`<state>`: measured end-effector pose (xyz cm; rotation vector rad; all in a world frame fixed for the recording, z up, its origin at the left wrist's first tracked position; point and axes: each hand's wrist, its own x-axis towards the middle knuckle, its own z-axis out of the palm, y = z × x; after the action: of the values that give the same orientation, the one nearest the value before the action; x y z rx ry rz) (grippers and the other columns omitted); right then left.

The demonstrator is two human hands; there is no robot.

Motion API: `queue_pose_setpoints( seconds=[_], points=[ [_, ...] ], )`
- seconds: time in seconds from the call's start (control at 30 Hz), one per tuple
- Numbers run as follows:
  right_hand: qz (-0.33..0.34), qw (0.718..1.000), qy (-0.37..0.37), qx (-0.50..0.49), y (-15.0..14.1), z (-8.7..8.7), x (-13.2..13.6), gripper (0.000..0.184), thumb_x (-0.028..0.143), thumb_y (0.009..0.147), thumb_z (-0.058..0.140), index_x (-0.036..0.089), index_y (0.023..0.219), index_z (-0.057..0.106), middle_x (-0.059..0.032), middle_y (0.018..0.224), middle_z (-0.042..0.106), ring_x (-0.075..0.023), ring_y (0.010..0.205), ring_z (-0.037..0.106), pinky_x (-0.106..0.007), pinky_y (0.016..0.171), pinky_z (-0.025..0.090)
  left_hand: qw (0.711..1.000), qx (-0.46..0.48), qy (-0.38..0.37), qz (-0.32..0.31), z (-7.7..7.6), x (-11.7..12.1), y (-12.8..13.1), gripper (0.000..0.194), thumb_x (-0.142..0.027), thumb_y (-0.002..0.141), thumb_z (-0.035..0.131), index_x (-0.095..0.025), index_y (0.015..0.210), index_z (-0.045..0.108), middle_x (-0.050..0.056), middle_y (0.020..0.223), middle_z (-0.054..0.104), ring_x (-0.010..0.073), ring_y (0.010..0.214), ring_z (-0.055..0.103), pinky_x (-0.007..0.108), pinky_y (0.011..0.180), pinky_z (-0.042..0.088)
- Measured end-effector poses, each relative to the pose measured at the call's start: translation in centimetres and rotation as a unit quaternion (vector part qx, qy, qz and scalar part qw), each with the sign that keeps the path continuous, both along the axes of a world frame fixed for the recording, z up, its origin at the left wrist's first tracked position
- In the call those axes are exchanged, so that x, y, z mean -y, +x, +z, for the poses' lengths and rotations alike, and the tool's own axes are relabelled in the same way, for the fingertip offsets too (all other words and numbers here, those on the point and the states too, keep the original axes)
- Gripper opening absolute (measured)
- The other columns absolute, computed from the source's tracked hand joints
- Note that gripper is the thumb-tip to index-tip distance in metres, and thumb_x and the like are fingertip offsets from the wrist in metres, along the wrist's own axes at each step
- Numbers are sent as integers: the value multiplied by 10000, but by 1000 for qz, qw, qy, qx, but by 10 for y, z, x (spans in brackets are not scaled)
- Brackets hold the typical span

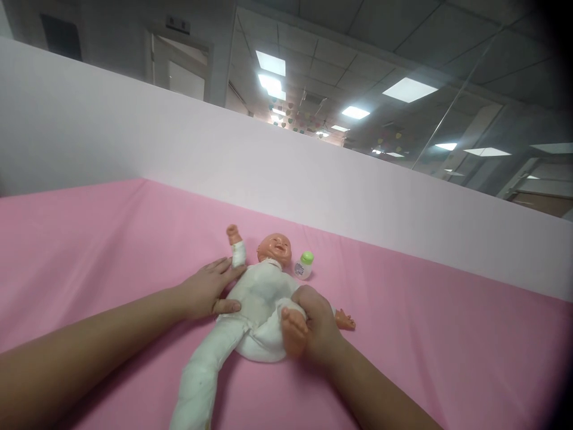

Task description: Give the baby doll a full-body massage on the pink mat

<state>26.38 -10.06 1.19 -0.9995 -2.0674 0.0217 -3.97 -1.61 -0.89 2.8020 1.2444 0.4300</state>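
Note:
A baby doll (257, 298) in white clothes lies on its back on the pink sheet (89, 251), head toward the far wall. My left hand (210, 292) lies flat against the doll's side under its raised arm, fingers stretched out. My right hand (316, 325) is wrapped round one of the doll's legs near the ankle, holding the leg bent up so the bare foot (293, 334) points toward me. The doll's other leg stretches toward the near edge. A small white bottle with a green cap (304, 266) stands just right of the doll's head.
A low white partition wall (313, 179) runs along the far side of the pink surface. Beyond it are ceiling lights, a door and glass panels. Open pink sheet spreads to the left and right of the doll.

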Motion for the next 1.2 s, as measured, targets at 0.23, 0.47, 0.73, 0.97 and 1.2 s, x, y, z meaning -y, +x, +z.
queue_pose_setpoints(
  seconds=[0.23,0.47,0.73,0.97,1.2],
  points=[
    [312,945,-34,87,-19,-8,33,276,282,718,666,228,750,397,51,702,468,-125,660,440,-281,673,380,999,32,-17,34,-17,-10,-4,1118,-879,810,479,-106,1599,315,263,1474,535,459,1327,514,530,1078,400],
    [340,885,-59,313,-32,-20,40,254,295,856,618,228,746,399,52,716,514,-132,672,423,-310,759,387,999,17,-33,27,2,-2,2,1014,-848,803,526,-152,1533,421,185,1220,686,386,1086,635,438,952,448],
    [253,929,-270,19,-4,-1,15,169,66,690,471,207,756,538,29,769,592,-122,722,556,-225,691,435,998,24,-52,-5,24,16,8,811,-754,851,570,-216,1457,557,140,1152,720,365,1068,632,399,885,464],
    [-42,960,-276,36,16,-13,-23,133,94,733,468,204,683,411,54,655,490,-108,600,392,-238,540,248,990,101,-99,20,23,20,16,888,-620,750,736,-208,1504,513,126,1284,696,357,1138,637,418,948,481],
    [-185,945,-250,101,11,-20,-25,114,134,784,536,203,694,548,-3,688,642,-144,603,487,-282,578,243,934,207,-290,16,28,13,28,765,-464,668,803,-223,1371,623,44,1057,750,298,968,707,323,762,526]
  ],
)
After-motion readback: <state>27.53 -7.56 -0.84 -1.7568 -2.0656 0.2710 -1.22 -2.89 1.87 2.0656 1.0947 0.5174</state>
